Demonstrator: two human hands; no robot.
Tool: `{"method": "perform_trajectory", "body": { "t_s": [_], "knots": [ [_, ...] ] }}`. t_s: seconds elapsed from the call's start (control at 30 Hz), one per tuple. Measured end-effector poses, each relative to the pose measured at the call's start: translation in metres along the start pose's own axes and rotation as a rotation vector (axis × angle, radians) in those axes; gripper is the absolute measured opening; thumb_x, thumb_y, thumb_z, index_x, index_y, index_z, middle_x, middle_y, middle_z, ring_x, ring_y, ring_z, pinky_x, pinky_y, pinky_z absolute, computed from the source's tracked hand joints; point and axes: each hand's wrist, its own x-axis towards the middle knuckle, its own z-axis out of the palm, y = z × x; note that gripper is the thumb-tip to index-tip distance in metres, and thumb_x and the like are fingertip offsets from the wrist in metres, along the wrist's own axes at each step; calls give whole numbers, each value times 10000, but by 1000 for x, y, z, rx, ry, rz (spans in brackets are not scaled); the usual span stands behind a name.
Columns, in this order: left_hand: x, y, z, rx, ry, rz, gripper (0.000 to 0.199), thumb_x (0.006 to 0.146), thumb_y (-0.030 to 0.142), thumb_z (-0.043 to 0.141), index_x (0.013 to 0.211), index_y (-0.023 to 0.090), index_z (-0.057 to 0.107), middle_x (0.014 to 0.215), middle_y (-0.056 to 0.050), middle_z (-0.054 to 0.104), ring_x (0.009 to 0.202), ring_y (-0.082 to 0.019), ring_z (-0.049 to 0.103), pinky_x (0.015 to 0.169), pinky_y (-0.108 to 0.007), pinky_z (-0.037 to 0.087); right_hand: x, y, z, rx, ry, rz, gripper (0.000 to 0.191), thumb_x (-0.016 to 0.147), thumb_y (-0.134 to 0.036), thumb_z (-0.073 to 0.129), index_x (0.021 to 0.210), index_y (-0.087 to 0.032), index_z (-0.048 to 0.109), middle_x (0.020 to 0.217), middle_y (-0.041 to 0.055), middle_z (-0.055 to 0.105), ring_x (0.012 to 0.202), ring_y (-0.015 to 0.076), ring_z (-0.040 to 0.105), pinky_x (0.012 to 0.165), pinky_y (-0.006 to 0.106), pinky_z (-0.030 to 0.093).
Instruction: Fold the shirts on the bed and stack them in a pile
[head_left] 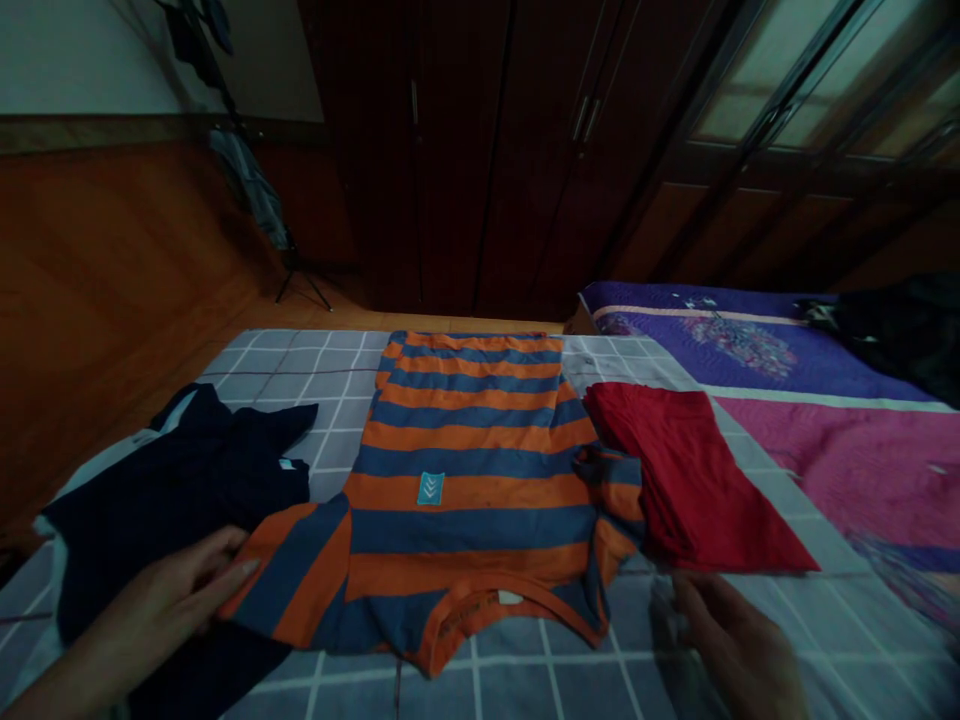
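An orange and blue striped T-shirt (472,460) lies front up on the grey checked sheet, its collar towards me. My left hand (184,590) pinches the end of its left-side sleeve, which is spread out flat. On the other side the sleeve is bunched and crumpled. Beyond that sleeve, at the lower right, my right hand (731,640) is blurred, its fingers bent close together near the sheet; whether it holds anything is unclear. A dark navy garment (180,480) lies left of the shirt, partly under my left hand. Folded red cloth (697,480) rests to the right.
The grey checked sheet (337,385) covers the surface before me. On the right are a purple and pink bedspread (810,440) and a dark heap of cloth (900,330). Dark wardrobes (465,150) stand behind; a clothes stand (251,185) is at the back left.
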Motion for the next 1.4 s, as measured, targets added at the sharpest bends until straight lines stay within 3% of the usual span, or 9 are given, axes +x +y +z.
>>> {"method": "perform_trajectory", "body": {
  "t_s": [0.13, 0.27, 0.4, 0.53, 0.83, 1.0, 1.1, 1.3, 1.4],
  "knots": [
    [47, 47, -25, 233, 176, 220, 449, 651, 687, 529, 913, 347, 660, 850, -21, 711, 788, -298, 669, 684, -414, 523, 10, -31, -1, -73, 118, -238, 392, 725, -574, 540, 872, -238, 679, 762, 36, 708, 649, 210, 661, 574, 281, 486],
    [141, 115, -17, 239, 218, 423, 422, 736, 560, 524, 1027, 278, 639, 969, -58, 698, 859, -277, 660, 759, -379, 513, 51, -98, 15, -128, 65, -502, 388, 782, -510, 505, 982, -221, 672, 789, 40, 701, 650, 193, 645, 556, 278, 455],
    [245, 153, 11, 205, 307, 391, 398, 788, 416, 529, 1095, 181, 623, 1033, -129, 680, 908, -281, 648, 777, -358, 496, 131, -158, 46, -142, -61, -442, 343, 809, -393, 536, 1059, -191, 656, 907, 60, 710, 796, 197, 658, 666, 270, 472],
    [302, 162, 35, 204, 361, 355, 468, 791, 445, 552, 1155, 157, 601, 1003, -128, 683, 924, -282, 641, 756, -339, 484, 217, -192, 81, -161, -71, -335, 317, 823, -298, 579, 1085, -130, 637, 928, 110, 691, 843, 211, 652, 726, 297, 487],
    [315, 161, 59, 215, 397, 511, 617, 781, 526, 572, 1338, 274, 485, 1199, -93, 584, 1087, -300, 561, 839, -355, 451, 303, -197, 136, 45, -246, -272, 245, 802, -215, 644, 1031, -129, 637, 849, 39, 677, 714, 143, 635, 652, 276, 522],
    [323, 167, 67, 136, 410, 583, 336, 762, 464, 599, 1005, 250, 684, 1094, -56, 592, 974, -242, 599, 831, -315, 458, 315, -192, 138, 262, -295, -239, 438, 761, -183, 551, 1190, -93, 569, 648, 17, 642, 479, 116, 561, 438, 210, 429],
    [333, 165, 62, 30, 464, 569, 215, 778, 389, 554, 795, 204, 662, 948, -51, 617, 934, -213, 599, 827, -289, 459, 317, -188, 140, 338, -277, -224, 470, 754, -213, 527, 1208, -91, 554, 583, -5, 594, 402, 92, 480, 375, 196, 356],
    [350, 142, 32, -247, 594, 421, 335, 800, 447, 399, 846, 163, 570, 791, -50, 630, 721, -174, 602, 620, -259, 478, 317, -189, 143, 338, -261, -229, 501, 732, -263, 576, 1199, -82, 561, 662, 28, 630, 386, 86, 465, 355, 207, 336],
    [350, 134, 24, -306, 543, 366, 372, 768, 493, 411, 832, 161, 567, 731, -42, 630, 597, -154, 589, 517, -243, 450, 314, -191, 143, 291, -260, -270, 469, 766, -364, 578, 1145, -89, 606, 668, 34, 637, 384, 87, 463, 358, 211, 325]
  ]
}}
